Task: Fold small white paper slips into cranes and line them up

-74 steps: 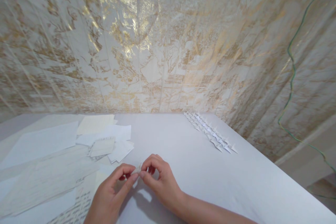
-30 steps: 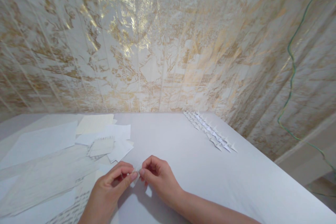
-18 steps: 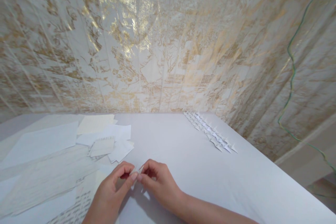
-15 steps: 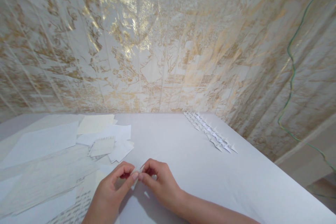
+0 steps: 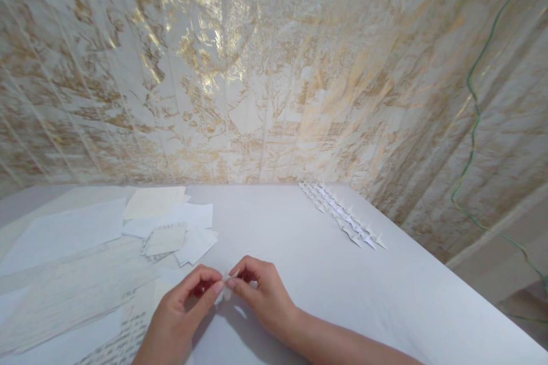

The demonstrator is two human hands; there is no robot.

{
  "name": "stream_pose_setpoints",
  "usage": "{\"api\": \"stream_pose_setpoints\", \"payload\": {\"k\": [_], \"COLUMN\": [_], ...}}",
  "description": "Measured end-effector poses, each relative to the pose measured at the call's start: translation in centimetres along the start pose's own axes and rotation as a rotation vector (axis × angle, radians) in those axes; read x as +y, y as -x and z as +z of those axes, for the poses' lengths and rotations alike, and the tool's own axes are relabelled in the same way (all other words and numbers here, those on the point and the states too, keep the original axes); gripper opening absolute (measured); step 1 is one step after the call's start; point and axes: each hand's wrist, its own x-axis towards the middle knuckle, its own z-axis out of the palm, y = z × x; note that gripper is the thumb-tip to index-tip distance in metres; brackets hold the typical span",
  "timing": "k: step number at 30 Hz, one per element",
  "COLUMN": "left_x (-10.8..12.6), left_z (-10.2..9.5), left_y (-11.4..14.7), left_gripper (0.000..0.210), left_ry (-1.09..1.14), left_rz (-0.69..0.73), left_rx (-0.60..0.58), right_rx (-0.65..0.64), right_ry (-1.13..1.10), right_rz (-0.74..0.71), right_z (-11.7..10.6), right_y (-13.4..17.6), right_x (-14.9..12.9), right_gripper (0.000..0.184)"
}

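Observation:
Between my hands is a small piece of folded white paper [image 5: 225,292], held just above the white table [image 5: 265,222]. My left hand [image 5: 188,302] pinches its left side between thumb and fingers. From the other side, my right hand [image 5: 259,291] grips it with thumb and forefinger. The fingertips cover part of the folds, so its exact shape is hard to make out. Rows of small pointed folded paper figures [image 5: 338,214] stand at the table's back right.
Overlapping paper sheets [image 5: 72,285] spread over the table's left side, with smaller cut squares [image 5: 165,239] on top. A white and gold patterned covering [image 5: 257,97] hangs behind the table. At the right dangles a green-yellow wire [image 5: 474,125].
My hands have drawn slightly apart at the fingertips, and the folded paper between them has turned and shows more of its lower flaps. The sheets and figures stay put.

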Motion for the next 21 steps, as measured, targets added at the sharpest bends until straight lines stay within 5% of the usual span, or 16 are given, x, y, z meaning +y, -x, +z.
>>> {"api": "stream_pose_setpoints", "payload": {"k": [6,21], "left_x": [-0.09,-0.27], "left_z": [-0.51,-0.07], "left_y": [-0.27,0.09], "left_gripper": [0.026,0.029], "left_ry": [-0.029,0.128], "left_rz": [0.093,0.001], "left_rx": [0.006,0.018], "right_rx": [-0.015,0.05], "right_ry": [-0.041,-0.199], "right_rz": [0.042,0.105], "right_z": [0.0,0.31], "right_y": [0.03,-0.05], "right_x": [-0.08,-0.54], "right_gripper": [0.009,0.032]}}
